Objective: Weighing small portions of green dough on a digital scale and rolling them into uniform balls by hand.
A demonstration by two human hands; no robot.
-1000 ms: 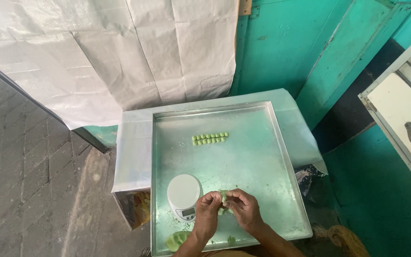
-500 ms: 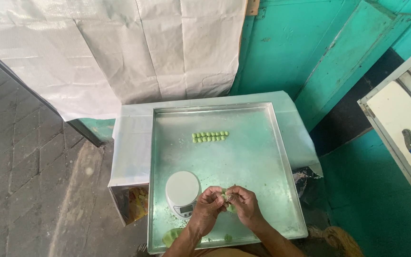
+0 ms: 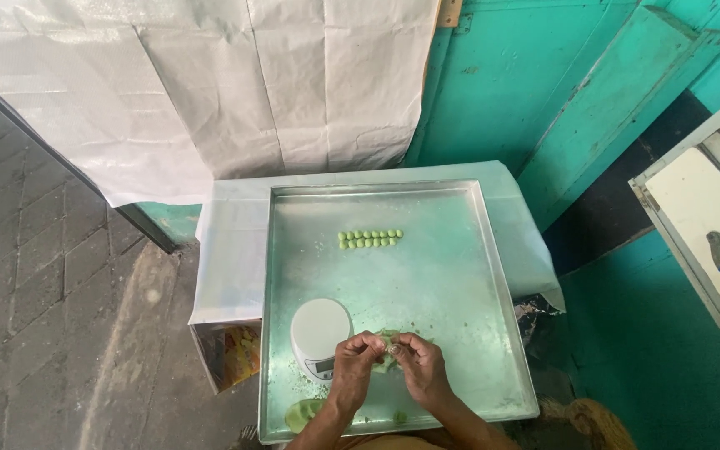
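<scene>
Both hands, left and right, have stayed together over the tray's near edge, fingertips still pinching one green dough piece beside the scale, so the shaping goes on while the row of balls has not grown

Scale blocks left; tray middle lies open.
</scene>
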